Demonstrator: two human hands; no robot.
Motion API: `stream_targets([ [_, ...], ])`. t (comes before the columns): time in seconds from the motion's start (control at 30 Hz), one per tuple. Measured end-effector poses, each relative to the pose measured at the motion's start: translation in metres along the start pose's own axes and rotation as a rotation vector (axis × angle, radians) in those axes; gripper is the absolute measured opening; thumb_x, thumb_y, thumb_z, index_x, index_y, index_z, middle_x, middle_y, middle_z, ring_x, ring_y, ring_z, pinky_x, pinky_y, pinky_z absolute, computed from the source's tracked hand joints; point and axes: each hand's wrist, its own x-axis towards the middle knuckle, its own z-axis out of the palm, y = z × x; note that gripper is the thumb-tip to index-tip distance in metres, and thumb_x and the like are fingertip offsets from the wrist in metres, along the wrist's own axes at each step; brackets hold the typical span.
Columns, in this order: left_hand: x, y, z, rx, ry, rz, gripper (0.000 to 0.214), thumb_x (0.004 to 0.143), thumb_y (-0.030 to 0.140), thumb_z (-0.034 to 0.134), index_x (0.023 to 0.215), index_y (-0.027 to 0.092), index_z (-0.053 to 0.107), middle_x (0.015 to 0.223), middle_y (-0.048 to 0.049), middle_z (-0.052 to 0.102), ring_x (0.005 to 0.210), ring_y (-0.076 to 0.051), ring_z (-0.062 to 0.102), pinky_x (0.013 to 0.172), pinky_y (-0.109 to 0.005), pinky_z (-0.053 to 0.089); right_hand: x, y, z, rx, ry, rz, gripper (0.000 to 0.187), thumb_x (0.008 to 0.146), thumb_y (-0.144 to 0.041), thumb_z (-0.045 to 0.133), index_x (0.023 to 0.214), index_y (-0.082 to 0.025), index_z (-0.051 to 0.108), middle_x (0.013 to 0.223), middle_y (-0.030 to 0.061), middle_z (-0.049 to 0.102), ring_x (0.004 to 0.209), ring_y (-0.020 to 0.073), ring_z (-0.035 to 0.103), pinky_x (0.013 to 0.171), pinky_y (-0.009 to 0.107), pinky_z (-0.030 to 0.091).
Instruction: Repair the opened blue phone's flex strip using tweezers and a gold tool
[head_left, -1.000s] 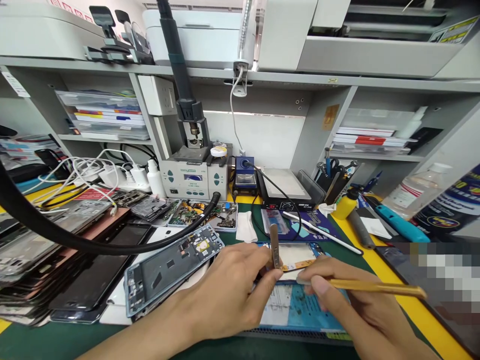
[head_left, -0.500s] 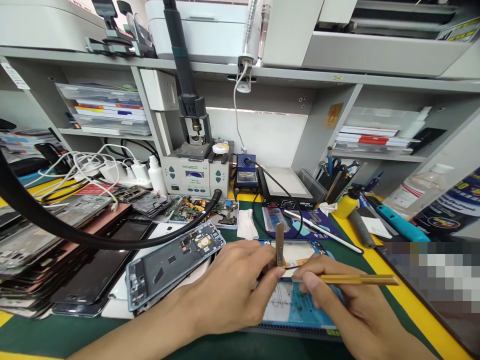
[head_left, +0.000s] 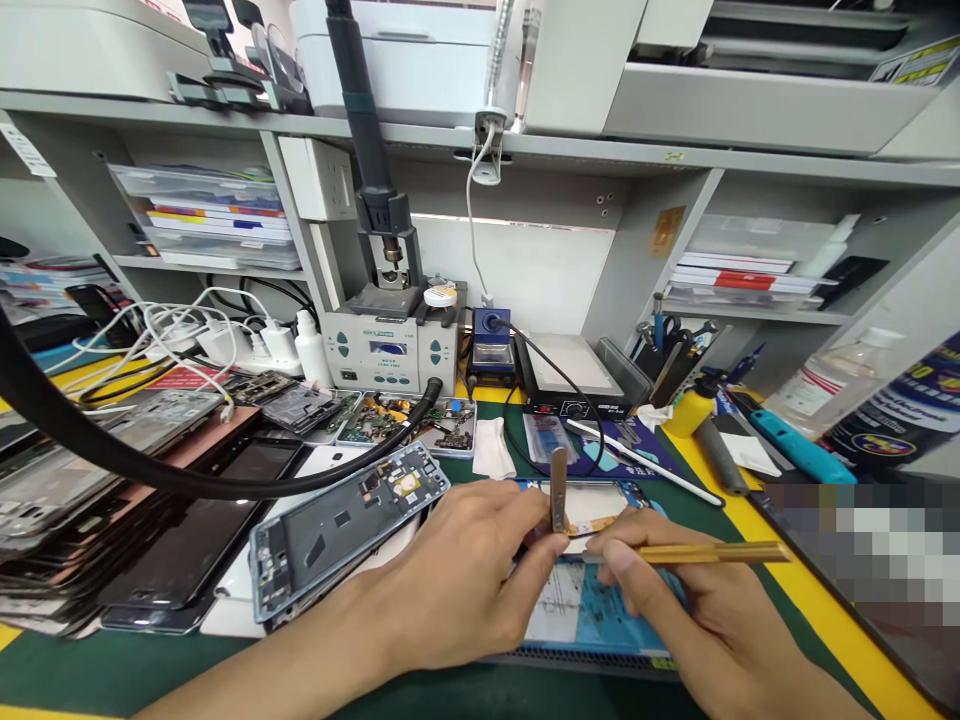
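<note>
My left hand (head_left: pixel 465 570) is closed on metal tweezers (head_left: pixel 558 490), which stand nearly upright between thumb and fingers. A slim tool with a gold handle (head_left: pixel 720 553) lies in the closed fingers of my right hand (head_left: pixel 697 610). Its tip points left, close to my left fingertips, and is hard to make out. Between and behind both hands is a blue phone frame (head_left: pixel 639 492) with a pale inner surface. An orange flex cable (head_left: pixel 591 526) crosses it beside the tweezers. My fingers partly hide the frame. A blue and white pad (head_left: pixel 585 610) lies below it.
Left of my hands, a dismantled phone chassis (head_left: pixel 345 530) rests near stacked phone parts (head_left: pixel 150 470). A black hose (head_left: pixel 225 485) arches over them. A soldering station (head_left: pixel 386 350) and a flat heating plate (head_left: pixel 574 370) stand behind. On the right are a yellow bottle (head_left: pixel 691 405) and a blue-handled tool (head_left: pixel 802 445).
The back end of the gold-handled tool has tipped very slightly up and left. Both hands and the tweezers look otherwise unmoved.
</note>
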Motion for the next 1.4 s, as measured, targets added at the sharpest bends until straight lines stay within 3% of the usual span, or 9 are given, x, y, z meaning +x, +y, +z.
stream_targets([
  [0.87,-0.0014,0.0006,-0.0001,0.001,-0.008,0.02,0.015,0.1,0.021,0.049,0.1,0.015,0.063,0.087,-0.0084,0.069,0.082,-0.024,0.064,0.074,-0.034,0.047,0.0019,-0.001,0.0025,0.011,0.013,0.012,0.019,0.104,-0.024,0.049,0.091,-0.023,0.063,0.076,0.0009,0.065,0.061,0.0158,0.061,0.051,0.025,0.05],
  [1.4,-0.0021,-0.0005,0.0011,0.027,0.058,0.046,0.014,0.1,0.02,0.05,0.102,0.019,0.064,0.085,-0.007,0.069,0.083,-0.023,0.067,0.079,-0.033,0.052,-0.0021,0.002,0.0003,-0.042,-0.029,0.007,0.02,0.105,-0.021,0.045,0.094,-0.023,0.062,0.084,0.0016,0.066,0.071,0.0186,0.063,0.064,0.032,0.05],
])
